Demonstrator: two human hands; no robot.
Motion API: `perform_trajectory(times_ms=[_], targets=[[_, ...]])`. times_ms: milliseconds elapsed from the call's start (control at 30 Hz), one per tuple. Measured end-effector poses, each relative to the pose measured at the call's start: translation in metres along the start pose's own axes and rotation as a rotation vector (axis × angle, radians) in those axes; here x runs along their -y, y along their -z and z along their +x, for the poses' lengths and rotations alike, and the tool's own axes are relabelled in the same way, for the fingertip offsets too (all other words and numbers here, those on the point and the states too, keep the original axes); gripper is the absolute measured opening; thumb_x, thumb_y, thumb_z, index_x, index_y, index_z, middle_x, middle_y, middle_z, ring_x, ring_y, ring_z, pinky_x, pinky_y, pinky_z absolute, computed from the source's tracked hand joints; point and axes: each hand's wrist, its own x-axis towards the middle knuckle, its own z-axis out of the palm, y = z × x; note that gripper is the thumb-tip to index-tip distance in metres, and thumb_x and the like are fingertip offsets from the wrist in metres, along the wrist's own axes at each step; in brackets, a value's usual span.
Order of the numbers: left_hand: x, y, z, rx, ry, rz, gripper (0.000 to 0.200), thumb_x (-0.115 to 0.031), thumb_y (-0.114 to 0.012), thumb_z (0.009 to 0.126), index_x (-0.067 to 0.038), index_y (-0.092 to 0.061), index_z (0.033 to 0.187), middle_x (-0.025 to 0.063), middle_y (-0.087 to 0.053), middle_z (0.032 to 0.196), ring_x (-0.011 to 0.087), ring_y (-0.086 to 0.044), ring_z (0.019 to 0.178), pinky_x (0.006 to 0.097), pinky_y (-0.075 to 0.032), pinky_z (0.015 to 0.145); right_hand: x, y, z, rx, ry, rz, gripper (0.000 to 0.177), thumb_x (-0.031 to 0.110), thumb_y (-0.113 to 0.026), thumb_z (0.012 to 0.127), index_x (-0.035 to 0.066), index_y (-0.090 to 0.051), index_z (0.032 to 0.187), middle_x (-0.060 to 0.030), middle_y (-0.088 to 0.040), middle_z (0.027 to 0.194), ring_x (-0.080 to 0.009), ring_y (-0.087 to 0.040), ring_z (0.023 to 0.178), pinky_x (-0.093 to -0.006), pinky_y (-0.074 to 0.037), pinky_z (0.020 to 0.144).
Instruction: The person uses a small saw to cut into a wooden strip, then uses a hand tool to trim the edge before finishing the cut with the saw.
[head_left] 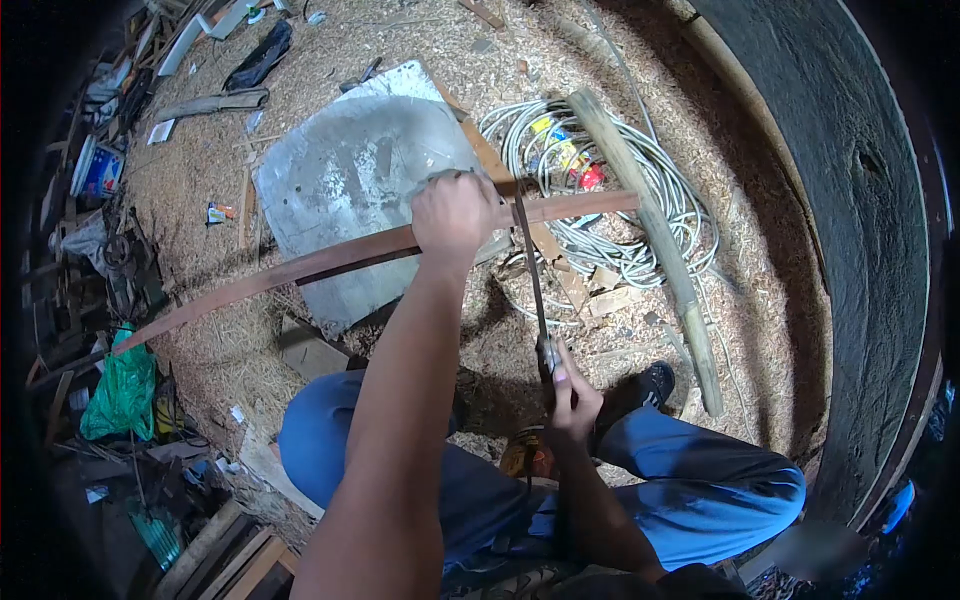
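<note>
A long, thin, slightly curved reddish wood strip (300, 265) lies across a scuffed grey metal-topped block (340, 180). My left hand (455, 217) is closed over the strip near the block's right edge. To its right, my right hand (572, 393) grips the handle of a saw (535, 270), its narrow blade seen edge-on. The blade's far end crosses the strip just right of my left hand. From there the strip's right end reaches out over a coil of cable toward a rough wooden pole. Whether the blade has cut into the wood is too small to tell.
Pale cable (640, 255) lies coiled on the shavings-covered floor, with the rough pole (640, 190) across it. A green plastic bag (122, 390) and clutter stand at left. My bent knees are close below. A large dark curved timber (850, 200) borders the right.
</note>
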Motion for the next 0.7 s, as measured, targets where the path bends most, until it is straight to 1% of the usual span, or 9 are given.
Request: perform_trajectory(times_ms=[67, 133, 267, 333, 367, 533, 633, 667, 700], targets=[[-0.003, 0.003, 0.001, 0.001, 0.005, 0.021, 0.036, -0.027, -0.056, 0.092, -0.001, -0.075, 0.076, 0.0206, -0.072, 0.082, 0.0392, -0.070, 0.074, 0.0495, -0.056, 0.074, 0.026, -0.008, 0.026, 0.005, 0.033, -0.030, 0.037, 0.010, -0.051, 0.103, -0.010, -0.057, 0.134, -0.0250, -0.064, 0.130, -0.0273, -0.061, 0.124, -0.0362, -0.041, 0.109], [-0.003, 0.003, 0.001, -0.006, 0.002, 0.011, 0.035, -0.026, -0.056, 0.092, -0.001, -0.075, 0.076, 0.0206, -0.072, 0.083, 0.0392, -0.070, 0.074, 0.0494, -0.056, 0.075, 0.050, -0.020, 0.056, 0.071, -0.133, 0.068, 0.036, 0.009, -0.050, 0.104, -0.009, -0.058, 0.134, -0.0238, -0.064, 0.131, -0.0263, -0.061, 0.123, -0.0352, -0.041, 0.109], [-0.002, -0.001, -0.002, -0.014, 0.007, 0.021, 0.033, -0.025, -0.057, 0.090, -0.002, -0.076, 0.075, 0.0166, -0.073, 0.080, 0.0344, -0.072, 0.076, 0.0456, -0.057, 0.077, 0.034, -0.021, 0.052, 0.086, -0.119, 0.033, 0.036, 0.010, -0.049, 0.105, -0.009, -0.057, 0.135, -0.0229, -0.064, 0.131, -0.0251, -0.061, 0.124, -0.0346, -0.042, 0.108], [-0.003, 0.002, 0.000, -0.004, 0.009, 0.005, 0.034, -0.026, -0.057, 0.091, -0.002, -0.075, 0.076, 0.0189, -0.072, 0.082, 0.0370, -0.071, 0.075, 0.0474, -0.057, 0.076, 0.014, -0.010, 0.016, 0.023, 0.106, 0.019, 0.037, 0.012, -0.050, 0.105, -0.009, -0.056, 0.135, -0.0236, -0.064, 0.131, -0.0252, -0.060, 0.124, -0.0344, -0.043, 0.107], [-0.002, 0.003, 0.000, 0.012, 0.009, -0.010, 0.035, -0.027, -0.056, 0.091, -0.001, -0.075, 0.077, 0.0212, -0.072, 0.083, 0.0396, -0.070, 0.074, 0.0491, -0.056, 0.075, 0.014, -0.006, 0.007, 0.026, 0.103, 0.019, 0.037, 0.012, -0.050, 0.105, -0.009, -0.056, 0.135, -0.0236, -0.064, 0.131, -0.0252, -0.060, 0.124, -0.0344, -0.043, 0.107], [-0.002, 0.002, 0.001, 0.003, 0.005, 0.028, 0.034, -0.026, -0.056, 0.091, -0.002, -0.075, 0.077, 0.0194, -0.072, 0.082, 0.0393, -0.070, 0.073, 0.0491, -0.056, 0.074, 0.048, -0.014, 0.037, 0.026, 0.038, 0.010, 0.036, 0.013, -0.053, 0.104, -0.007, -0.059, 0.133, -0.0222, -0.067, 0.127, -0.0235, -0.063, 0.118, -0.0338, -0.045, 0.104], [0.001, -0.004, -0.003, -0.042, -0.016, 0.007, 0.033, -0.025, -0.056, 0.091, -0.002, -0.075, 0.076, 0.0188, -0.072, 0.081, 0.0395, -0.070, 0.071, 0.0493, -0.056, 0.073, 0.063, -0.027, 0.075, 0.108, -0.266, 0.048, 0.037, 0.011, -0.051, 0.105, -0.004, -0.055, 0.139, -0.0182, -0.064, 0.134, -0.0198, -0.061, 0.121, -0.0304, -0.044, 0.104], [0.001, -0.006, -0.002, -0.058, -0.021, -0.010, 0.033, -0.025, -0.056, 0.091, -0.002, -0.074, 0.075, 0.0187, -0.072, 0.081, 0.0397, -0.069, 0.071, 0.0494, -0.056, 0.072, 0.060, -0.025, 0.069, 0.100, -0.268, 0.048, 0.037, 0.011, -0.051, 0.105, -0.004, -0.055, 0.139, -0.0182, -0.064, 0.134, -0.0198, -0.061, 0.121, -0.0304, -0.044, 0.104], [0.000, -0.006, -0.001, -0.057, -0.024, -0.011, 0.033, -0.025, -0.056, 0.091, -0.002, -0.074, 0.075, 0.0187, -0.072, 0.081, 0.0397, -0.069, 0.071, 0.0494, -0.056, 0.072, 0.051, -0.023, 0.057, 0.096, -0.117, 0.059, 0.038, 0.008, -0.050, 0.105, -0.005, -0.053, 0.140, -0.0183, -0.062, 0.136, -0.0201, -0.060, 0.122, -0.0306, -0.043, 0.105]])
